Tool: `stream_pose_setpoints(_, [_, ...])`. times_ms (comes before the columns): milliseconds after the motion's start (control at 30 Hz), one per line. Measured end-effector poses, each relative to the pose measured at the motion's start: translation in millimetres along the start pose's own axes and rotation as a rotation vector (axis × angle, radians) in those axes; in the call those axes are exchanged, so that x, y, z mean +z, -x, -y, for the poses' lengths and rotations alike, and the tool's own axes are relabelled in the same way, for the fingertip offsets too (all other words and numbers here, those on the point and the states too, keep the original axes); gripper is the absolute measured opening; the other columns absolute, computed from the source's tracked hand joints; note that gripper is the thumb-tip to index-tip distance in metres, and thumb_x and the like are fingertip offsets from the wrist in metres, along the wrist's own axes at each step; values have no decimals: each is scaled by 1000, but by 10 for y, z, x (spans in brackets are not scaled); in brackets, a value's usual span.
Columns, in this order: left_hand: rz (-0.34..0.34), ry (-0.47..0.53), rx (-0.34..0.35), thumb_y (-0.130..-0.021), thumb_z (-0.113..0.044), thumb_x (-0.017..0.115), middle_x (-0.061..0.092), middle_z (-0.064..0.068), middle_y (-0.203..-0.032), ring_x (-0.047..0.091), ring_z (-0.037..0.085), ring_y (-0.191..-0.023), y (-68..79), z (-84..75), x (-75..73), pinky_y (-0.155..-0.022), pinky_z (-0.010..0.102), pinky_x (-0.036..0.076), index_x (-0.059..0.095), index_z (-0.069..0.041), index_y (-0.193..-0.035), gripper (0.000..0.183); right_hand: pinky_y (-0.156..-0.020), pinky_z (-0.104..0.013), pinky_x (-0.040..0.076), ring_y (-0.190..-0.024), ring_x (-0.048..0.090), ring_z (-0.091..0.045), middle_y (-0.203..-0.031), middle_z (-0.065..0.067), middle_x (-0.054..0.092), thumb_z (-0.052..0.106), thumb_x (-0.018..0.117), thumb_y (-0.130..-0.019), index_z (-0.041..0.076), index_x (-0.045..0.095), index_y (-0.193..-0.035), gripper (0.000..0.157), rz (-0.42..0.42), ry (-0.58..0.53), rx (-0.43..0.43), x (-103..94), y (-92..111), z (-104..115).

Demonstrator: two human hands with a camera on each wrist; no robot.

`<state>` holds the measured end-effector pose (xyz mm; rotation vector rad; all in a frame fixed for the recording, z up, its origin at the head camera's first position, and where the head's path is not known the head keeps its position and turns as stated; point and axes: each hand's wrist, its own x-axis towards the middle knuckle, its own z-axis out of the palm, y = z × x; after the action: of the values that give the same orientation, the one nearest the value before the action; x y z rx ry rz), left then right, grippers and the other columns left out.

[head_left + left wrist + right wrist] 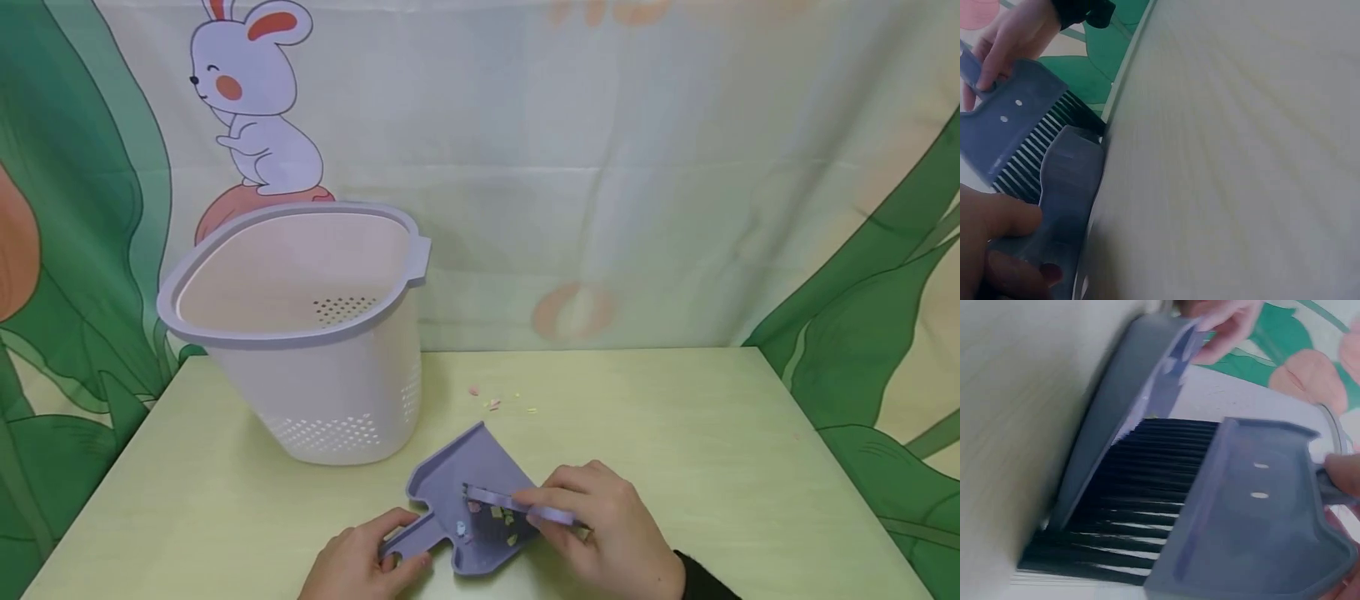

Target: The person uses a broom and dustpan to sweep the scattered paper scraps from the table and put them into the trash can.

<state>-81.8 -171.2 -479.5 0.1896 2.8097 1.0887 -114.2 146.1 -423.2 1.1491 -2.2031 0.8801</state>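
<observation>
A purple dustpan (468, 467) lies on the table, its handle gripped by my left hand (362, 557). Small scraps (501, 515) in pink, yellow and pale blue lie inside it. My right hand (611, 527) holds a small purple hand brush (498, 500) over the pan. In the right wrist view the dark bristles (1141, 494) of the brush reach into the pan along its side wall. The left wrist view shows the brush (1016, 119) right behind the pan's edge (1072, 162), with my left thumb (1007, 212) on the pan's handle.
A tall white basket (322, 379) with a purple rim and small holes stands at the back left of the table. More tiny scraps (493, 406) lie on the table behind the dustpan. A printed cloth (675, 208) with a rabbit hangs behind the table.
</observation>
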Motion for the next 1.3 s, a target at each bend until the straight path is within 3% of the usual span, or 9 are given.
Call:
stream_pose_setpoints(167, [-30,-5,-35,-87,-48,78,46,-16,-53,40,-1,-46,9,-12,2,-47,21,28,71,-30,-117,36,-76,-15,50,-85,70,-8,-101,2,77,-2,83,-83,18,78,-111,35,-141,-215,74,-41,-56,-131])
stream_pose_setpoints(267, [-43,-4,-45,-87,-49,78,45,-16,-53,39,0,-46,3,-17,5,-47,22,28,71,-29,-118,38,-74,-17,53,-87,73,-12,-104,-5,78,-9,80,-81,14,77,-105,33,-207,-269,91,-72,-101,-263])
stream_pose_setpoints(500, [-38,2,-58,-88,-48,78,44,-14,-52,38,1,-45,-6,-22,2,-46,22,28,70,-26,-121,40,-66,-18,50,-81,71,-9,-100,-1,78,-8,82,-82,12,79,-106,31,-252,-131,110,-95,-277,-674])
stream_pose_setpoints(700, [-37,7,-64,-88,-48,77,44,-14,-53,37,1,-46,3,-19,9,-46,22,27,70,-25,-121,41,-65,-26,49,-75,64,-9,-92,3,75,4,84,-85,13,81,-111,27,-174,61,145,45,-462,-1023])
stream_pose_setpoints(867, [-46,1,-61,-88,-49,78,45,-15,-54,39,1,-47,6,-15,16,-47,22,29,70,-26,-121,41,-70,-33,49,-78,61,-13,-91,3,71,5,85,-83,19,81,-113,33,-69,169,115,247,-565,-1220])
stream_pose_setpoints(1067, [-50,-10,-76,-87,-49,78,46,-14,-54,41,1,-47,14,-20,20,-47,22,29,70,-28,-120,39,-79,-33,54,-90,66,-16,-101,2,72,-1,84,-82,20,81,-117,40,70,179,94,427,-604,-1251])
stream_pose_setpoints(1300, [-58,-23,-75,-87,-49,79,46,-15,-54,41,1,-47,9,-11,11,-47,23,30,70,-29,-120,39,-83,-31,57,-98,67,-14,-107,4,74,-13,81,-76,20,81,-115,51,175,84,47,325,-497,-1113])
